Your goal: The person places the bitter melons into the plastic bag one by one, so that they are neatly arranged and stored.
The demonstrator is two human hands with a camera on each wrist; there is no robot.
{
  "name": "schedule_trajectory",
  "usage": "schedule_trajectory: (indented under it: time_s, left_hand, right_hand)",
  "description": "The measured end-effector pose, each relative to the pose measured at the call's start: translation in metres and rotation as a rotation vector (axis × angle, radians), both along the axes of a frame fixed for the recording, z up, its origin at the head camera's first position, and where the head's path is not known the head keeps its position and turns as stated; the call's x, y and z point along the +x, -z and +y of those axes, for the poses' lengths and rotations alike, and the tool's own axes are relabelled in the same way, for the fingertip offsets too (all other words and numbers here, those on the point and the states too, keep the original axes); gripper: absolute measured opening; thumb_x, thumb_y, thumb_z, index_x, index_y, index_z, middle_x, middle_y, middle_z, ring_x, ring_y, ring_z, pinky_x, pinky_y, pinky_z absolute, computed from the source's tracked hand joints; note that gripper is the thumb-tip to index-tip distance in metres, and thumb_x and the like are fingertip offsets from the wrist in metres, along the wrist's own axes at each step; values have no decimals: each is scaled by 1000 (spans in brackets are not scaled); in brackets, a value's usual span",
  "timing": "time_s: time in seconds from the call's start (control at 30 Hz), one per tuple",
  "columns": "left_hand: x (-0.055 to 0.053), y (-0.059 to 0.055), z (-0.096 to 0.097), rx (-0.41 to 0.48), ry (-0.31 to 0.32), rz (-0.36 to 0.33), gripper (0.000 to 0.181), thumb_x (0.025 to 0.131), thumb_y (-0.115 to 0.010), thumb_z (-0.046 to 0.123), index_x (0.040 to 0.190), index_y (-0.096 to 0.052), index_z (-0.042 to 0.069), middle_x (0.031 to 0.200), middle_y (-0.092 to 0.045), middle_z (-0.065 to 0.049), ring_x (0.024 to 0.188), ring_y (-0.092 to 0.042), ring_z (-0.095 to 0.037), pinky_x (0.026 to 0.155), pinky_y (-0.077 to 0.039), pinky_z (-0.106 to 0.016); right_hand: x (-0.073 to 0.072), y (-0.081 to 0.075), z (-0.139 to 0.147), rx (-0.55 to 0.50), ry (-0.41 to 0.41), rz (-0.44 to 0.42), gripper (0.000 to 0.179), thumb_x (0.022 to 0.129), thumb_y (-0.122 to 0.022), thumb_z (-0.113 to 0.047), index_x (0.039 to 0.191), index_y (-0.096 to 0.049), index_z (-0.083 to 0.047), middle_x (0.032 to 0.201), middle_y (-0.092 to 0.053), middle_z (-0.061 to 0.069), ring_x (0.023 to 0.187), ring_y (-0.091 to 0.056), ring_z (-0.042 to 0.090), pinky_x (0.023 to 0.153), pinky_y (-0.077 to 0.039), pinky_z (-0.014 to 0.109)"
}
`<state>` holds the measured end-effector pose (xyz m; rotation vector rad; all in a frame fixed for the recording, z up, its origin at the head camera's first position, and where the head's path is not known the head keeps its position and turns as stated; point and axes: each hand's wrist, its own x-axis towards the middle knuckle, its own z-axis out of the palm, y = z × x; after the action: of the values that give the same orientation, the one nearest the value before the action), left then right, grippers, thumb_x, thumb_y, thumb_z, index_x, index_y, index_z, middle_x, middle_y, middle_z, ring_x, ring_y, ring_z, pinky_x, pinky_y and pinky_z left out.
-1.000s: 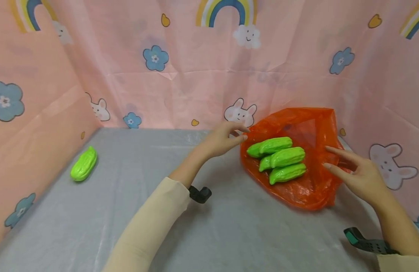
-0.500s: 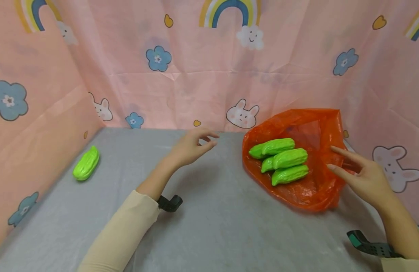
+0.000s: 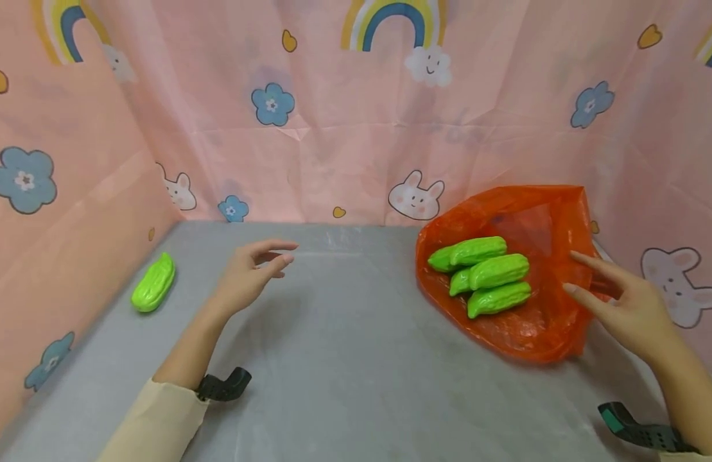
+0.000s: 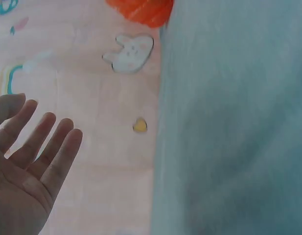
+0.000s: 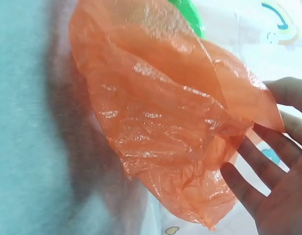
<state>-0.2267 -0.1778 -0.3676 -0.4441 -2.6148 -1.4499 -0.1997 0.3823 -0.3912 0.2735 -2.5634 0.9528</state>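
My left hand (image 3: pixel 246 273) hovers over the grey table, holding nothing, with fingers loosely extended and the thumb apart. To its left, a bright green bitter melon (image 3: pixel 153 282) lies on the table by the left wall. On the right stands an orange plastic bag (image 3: pixel 540 327), its mouth spread wide. Several green bitter melons (image 3: pixel 500 272) lie together inside it. At the bag's right side is my right hand (image 3: pixel 639 314), fingers mostly straight and touching the plastic. In the right wrist view, part of the bag (image 5: pixel 155 112) covers some of the fingers.
Pink printed cloth (image 3: pixel 332 147) forms the back wall and both side walls around the grey table (image 3: pixel 356 372). Each wrist wears a black strap mount, one by the left sleeve (image 3: pixel 153 423).
My left hand has moved away from the bag, leftward across the table toward the lone bitter melon. The right hand stays at the bag. The head view has shifted slightly.
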Motion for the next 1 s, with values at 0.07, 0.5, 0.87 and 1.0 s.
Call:
schedule_trajectory:
  time_s: [0.07, 0.5, 0.87, 1.0]
  left_hand:
    - [2, 5, -16, 45, -33, -11, 35, 103, -59, 25, 133, -65, 8, 136, -65, -13, 105, -72, -12, 88, -60, -30]
    - [25, 5, -103, 79, -302, 24, 44, 104, -57, 30, 135, -60, 0, 110, -61, 32, 96, -64, 14, 79, -56, -12]
    - [30, -2, -138, -192, -441, 44, 47, 104, -55, 37, 137, -62, 5, 136, -62, -25, 93, -48, 19, 70, -46, -13]
    - [29, -1, -151, -246, -400, 54, 48, 104, -55, 32, 138, -58, -1, 144, -53, -30, 120, -61, -20, 103, -50, -43]
  right_hand:
    - [4, 2, 1, 6, 6, -6, 57, 91, -76, -17, 143, -57, -7, 109, -40, -49, 89, -43, -31, 61, -45, 1]
    - [-6, 2, -23, -54, 37, -98, 61, 97, -69, -25, 151, -47, -11, 136, -60, 23, 89, -43, -27, 67, -43, 0]
    - [-18, -15, -6, -51, 117, -222, 63, 100, -61, -40, 156, -40, -22, 152, -45, 29, 120, -50, 31, 66, -39, -1]
    - [-13, -12, 1, -29, 136, -200, 63, 100, -62, -36, 156, -40, -16, 150, -46, 31, 122, -49, 44, 64, -37, -3]
